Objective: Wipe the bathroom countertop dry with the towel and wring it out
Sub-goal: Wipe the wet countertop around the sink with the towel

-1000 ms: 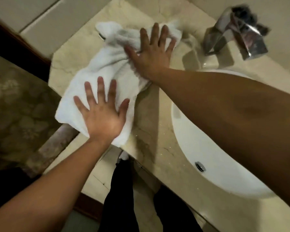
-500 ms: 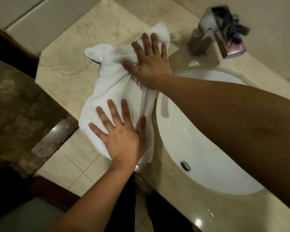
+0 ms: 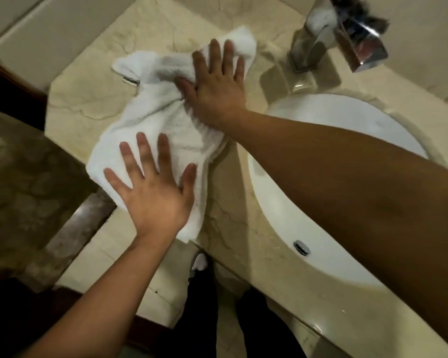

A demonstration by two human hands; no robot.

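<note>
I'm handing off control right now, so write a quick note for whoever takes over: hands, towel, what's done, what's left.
Left hand: open, flat, pressing the near end of the towel.
Right hand: open, flat, pressing the far end, near the faucet.
Towel: rumpled on the countertop, left of the sink basin, near corner at the front edge.
Done: wiping under way; how dry the countertop is cannot be told.
Left: finish wiping, then wring the towel out.
</note>
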